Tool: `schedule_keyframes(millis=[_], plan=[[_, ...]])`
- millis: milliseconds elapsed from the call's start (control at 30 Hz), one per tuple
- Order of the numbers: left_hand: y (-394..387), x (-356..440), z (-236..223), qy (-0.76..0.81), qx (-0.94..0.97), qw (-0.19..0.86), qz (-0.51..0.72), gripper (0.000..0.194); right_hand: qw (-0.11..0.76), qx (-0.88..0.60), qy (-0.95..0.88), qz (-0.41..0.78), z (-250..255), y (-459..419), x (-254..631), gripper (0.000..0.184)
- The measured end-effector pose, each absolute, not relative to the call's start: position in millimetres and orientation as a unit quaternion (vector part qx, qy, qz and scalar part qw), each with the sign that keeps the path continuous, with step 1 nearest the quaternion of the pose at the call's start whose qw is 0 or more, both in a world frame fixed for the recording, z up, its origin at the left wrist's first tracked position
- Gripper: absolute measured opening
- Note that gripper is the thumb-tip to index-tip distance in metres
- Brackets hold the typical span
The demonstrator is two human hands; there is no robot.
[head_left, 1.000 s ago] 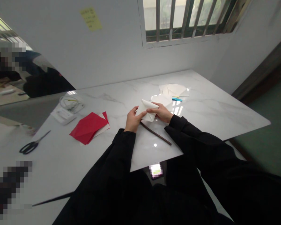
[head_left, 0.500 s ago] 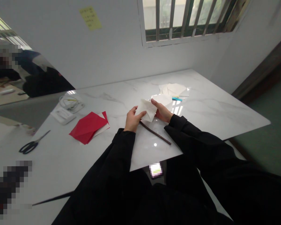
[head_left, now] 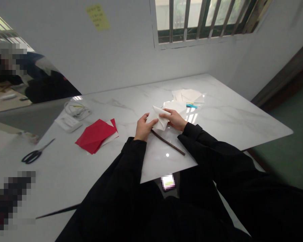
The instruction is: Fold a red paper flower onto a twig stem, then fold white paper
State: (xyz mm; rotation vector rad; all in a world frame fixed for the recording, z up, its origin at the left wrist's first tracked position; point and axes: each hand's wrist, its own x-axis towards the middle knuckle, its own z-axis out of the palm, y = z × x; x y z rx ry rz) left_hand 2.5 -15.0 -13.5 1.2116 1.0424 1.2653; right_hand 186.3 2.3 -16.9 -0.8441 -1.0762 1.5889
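Well, my left hand (head_left: 143, 127) and right hand (head_left: 174, 120) clamp folded white paper (head_left: 158, 118), fingers together; the yellow sticky note (head_left: 98, 17) is unreadable.

White marble table top (head_left: 229, 114): red folded paper (head_left: 94, 136), blk scissors (head_left: 31, 156), dark stick (head_left: 168, 143), white sheets (head_left: 188, 96), cable (head_left: 74, 109), white box (head_left: 68, 124).

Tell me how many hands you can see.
2. The left hand holds the folded white paper from its left side, and the right hand lies across its top. A blurred patch at far left could hide more.
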Motion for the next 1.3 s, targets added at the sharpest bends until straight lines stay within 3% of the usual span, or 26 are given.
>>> schedule_keyframes(millis=[467,700,1300], plan=[[-12.8,0.5,-16.4,0.442,0.502,0.528,0.523,0.066,0.495,-0.369,-0.504,0.604,-19.3,2.8,190.3,0.039],[-13.7,1.7,-15.0,0.437,0.504,0.529,0.524,0.066,0.486,-0.383,-0.510,0.598,-17.9,2.8,191.2,0.047],[-14.3,1.6,-11.9,0.421,0.489,0.555,0.525,0.061,0.497,-0.381,-0.531,0.571,-16.0,1.7,191.4,0.044]])
